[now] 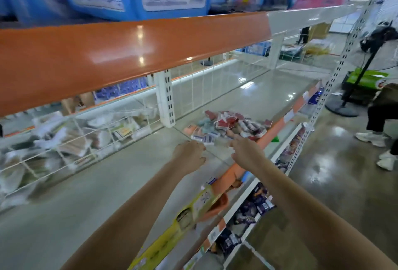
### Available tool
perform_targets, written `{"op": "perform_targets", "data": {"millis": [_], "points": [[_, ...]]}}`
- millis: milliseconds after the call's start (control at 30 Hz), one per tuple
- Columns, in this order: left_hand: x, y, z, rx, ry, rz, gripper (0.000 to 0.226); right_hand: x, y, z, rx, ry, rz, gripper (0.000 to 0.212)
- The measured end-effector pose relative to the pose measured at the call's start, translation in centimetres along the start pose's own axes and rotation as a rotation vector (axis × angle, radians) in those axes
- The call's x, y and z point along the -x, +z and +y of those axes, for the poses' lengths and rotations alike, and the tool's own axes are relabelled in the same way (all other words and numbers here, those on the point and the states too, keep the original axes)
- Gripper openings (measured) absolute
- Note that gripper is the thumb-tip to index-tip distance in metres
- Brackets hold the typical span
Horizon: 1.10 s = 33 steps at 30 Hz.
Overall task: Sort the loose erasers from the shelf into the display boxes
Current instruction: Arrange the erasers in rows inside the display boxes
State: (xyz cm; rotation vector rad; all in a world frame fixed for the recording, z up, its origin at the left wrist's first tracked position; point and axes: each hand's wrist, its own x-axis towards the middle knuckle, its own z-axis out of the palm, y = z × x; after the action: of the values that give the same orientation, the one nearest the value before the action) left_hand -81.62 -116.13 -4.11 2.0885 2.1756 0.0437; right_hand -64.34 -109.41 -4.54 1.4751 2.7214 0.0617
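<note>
A heap of loose erasers (pixel 228 126) in red, white and blue wrappers lies on the grey shelf (pixel 90 185), right of a white upright post. Both my arms reach toward the near edge of the heap. My left hand (pixel 189 154) hovers just short of a white-and-blue eraser (pixel 207 139), fingers loosely curled and holding nothing. My right hand (pixel 246 151) stretches forward with fingers extended; its fingertips sit at the heap's near edge. A yellow display box (pixel 172 229) leans at the shelf's front edge below my arms. The picture is blurred by motion.
An orange shelf beam (pixel 129 52) runs overhead. A white wire divider (pixel 71 140) fences off blurred packets on the left. Lower shelves (pixel 254 207) hold dark packs. At right a person (pixel 381 119) sits beside a standing fan (pixel 353 89) on the glossy floor.
</note>
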Motion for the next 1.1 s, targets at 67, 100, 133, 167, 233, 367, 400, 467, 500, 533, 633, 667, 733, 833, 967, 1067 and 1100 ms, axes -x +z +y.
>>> {"op": "perform_targets", "data": {"millis": [67,100,133,167,233,367,400,467,500,533,633,667,733,833,967,1067,1100], "points": [[-2.4,0.7,0.3,-0.018,-0.016,0.000,0.038,-1.3,0.9,1.2,0.038,0.009,0.020,0.045],[-3.5,1.0,0.4,-0.017,-0.032,0.004,0.038,-1.8,1.2,1.6,0.057,0.013,0.022,0.045],[-4.4,1.2,0.4,-0.015,-0.054,0.008,0.037,-2.3,1.5,1.8,0.074,0.017,0.020,0.045],[-5.3,1.5,0.3,-0.016,-0.073,0.014,0.036,-2.7,1.7,1.9,0.083,0.023,0.019,0.047],[-6.6,1.8,0.3,-0.030,-0.098,0.021,0.036,-3.3,2.2,2.2,0.076,0.039,0.032,0.053],[-8.1,2.1,0.1,-0.081,-0.078,0.061,0.041,-3.7,2.7,2.7,-0.011,0.034,0.082,0.056],[-8.3,2.1,0.1,-0.087,-0.071,0.070,0.041,-3.7,2.7,2.8,-0.025,0.028,0.082,0.057],[-8.6,2.2,0.0,-0.095,-0.059,0.077,0.040,-3.6,2.8,2.9,-0.072,0.024,0.084,0.055],[-8.7,2.3,0.0,-0.107,-0.057,0.077,0.039,-3.7,3.0,3.0,-0.088,0.014,0.087,0.050],[-8.6,2.3,0.1,-0.120,-0.058,0.071,0.039,-3.7,3.2,3.0,-0.093,-0.007,0.093,0.044],[-8.0,2.5,0.3,-0.121,-0.040,0.048,0.040,-3.6,3.6,3.1,-0.113,-0.053,0.102,0.034],[-7.8,2.6,0.4,-0.120,-0.037,0.041,0.039,-3.6,3.7,3.1,-0.125,-0.063,0.108,0.033],[-7.6,2.3,0.4,-0.156,-0.036,0.050,0.038,-3.4,3.7,3.2,-0.157,-0.085,0.133,0.031],[-7.9,1.6,0.4,-0.223,0.017,0.038,0.044,-3.2,3.4,3.4,-0.192,-0.098,0.115,0.031],[-8.4,1.3,0.1,-0.152,0.044,-0.061,0.054,-3.0,2.9,3.6,-0.198,-0.095,0.102,0.033],[-7.9,1.4,-0.2,-0.163,0.074,-0.028,0.056,-2.8,2.6,3.7,-0.194,-0.105,0.091,0.034],[-7.7,1.5,-0.2,-0.174,0.087,-0.002,0.052,-2.7,2.6,3.7,-0.196,-0.109,0.096,0.035]]}}
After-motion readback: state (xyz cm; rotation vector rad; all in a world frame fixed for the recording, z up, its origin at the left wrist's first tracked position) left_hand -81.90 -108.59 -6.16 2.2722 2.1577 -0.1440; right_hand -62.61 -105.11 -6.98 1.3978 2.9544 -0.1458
